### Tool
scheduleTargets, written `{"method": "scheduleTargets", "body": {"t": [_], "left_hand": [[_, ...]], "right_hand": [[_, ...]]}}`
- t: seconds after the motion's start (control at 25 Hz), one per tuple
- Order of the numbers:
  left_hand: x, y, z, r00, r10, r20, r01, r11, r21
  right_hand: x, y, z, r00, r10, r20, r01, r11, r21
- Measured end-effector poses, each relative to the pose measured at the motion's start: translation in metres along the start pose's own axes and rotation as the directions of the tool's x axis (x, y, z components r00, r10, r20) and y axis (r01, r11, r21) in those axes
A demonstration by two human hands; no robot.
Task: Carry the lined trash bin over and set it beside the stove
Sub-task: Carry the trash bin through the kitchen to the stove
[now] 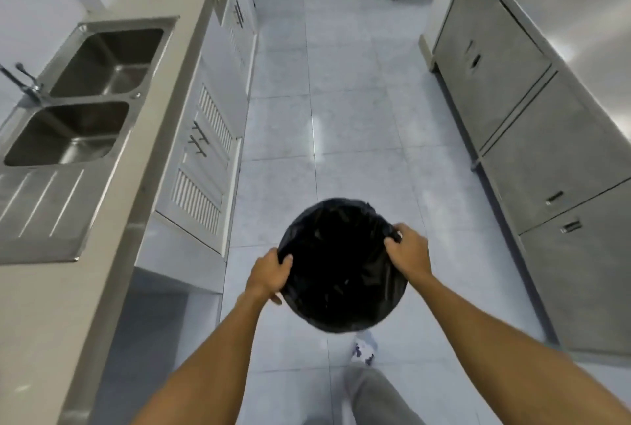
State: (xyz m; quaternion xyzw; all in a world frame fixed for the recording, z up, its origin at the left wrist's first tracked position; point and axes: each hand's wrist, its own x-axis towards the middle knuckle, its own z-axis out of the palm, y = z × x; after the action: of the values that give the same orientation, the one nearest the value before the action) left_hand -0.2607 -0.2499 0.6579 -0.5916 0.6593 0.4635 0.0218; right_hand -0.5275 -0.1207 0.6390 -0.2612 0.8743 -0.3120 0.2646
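Note:
A round trash bin point(341, 267) lined with a black plastic bag hangs in front of me above the tiled floor, seen from straight above. My left hand point(269, 272) grips its left rim, fingers curled over the bag. My right hand point(408, 248) grips the right rim the same way. Both forearms reach forward from the bottom of the view. The bin's walls are hidden beneath the liner. No stove shows in this view.
A long counter with a double steel sink point(82, 96) and white louvred cabinet doors point(205, 165) runs along the left. Steel cabinets point(532, 137) line the right. Between them lies an aisle of pale floor tiles point(341, 100). My shoe point(363, 351) and grey trouser leg show below the bin.

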Motion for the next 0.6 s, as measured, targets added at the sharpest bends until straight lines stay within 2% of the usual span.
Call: {"method": "scheduleTargets", "body": {"t": [0.16, 0.32, 0.6], "left_hand": [[0.042, 0.058, 0.008, 0.999, 0.045, -0.024, -0.043, 0.996, 0.075], [0.089, 0.116, -0.004, 0.999, 0.041, -0.029, -0.043, 0.998, -0.053], [0.205, 0.191, -0.053, 0.985, 0.129, -0.119, -0.133, 0.991, -0.030]], "right_hand": [[0.074, -0.028, -0.043, 1.000, -0.009, 0.008, 0.009, 1.000, -0.016], [0.148, -0.065, -0.064, 0.999, -0.031, 0.038, 0.031, 1.000, 0.003], [0.267, -0.131, -0.062, 0.999, -0.042, 0.034, 0.041, 0.998, 0.038]]}}
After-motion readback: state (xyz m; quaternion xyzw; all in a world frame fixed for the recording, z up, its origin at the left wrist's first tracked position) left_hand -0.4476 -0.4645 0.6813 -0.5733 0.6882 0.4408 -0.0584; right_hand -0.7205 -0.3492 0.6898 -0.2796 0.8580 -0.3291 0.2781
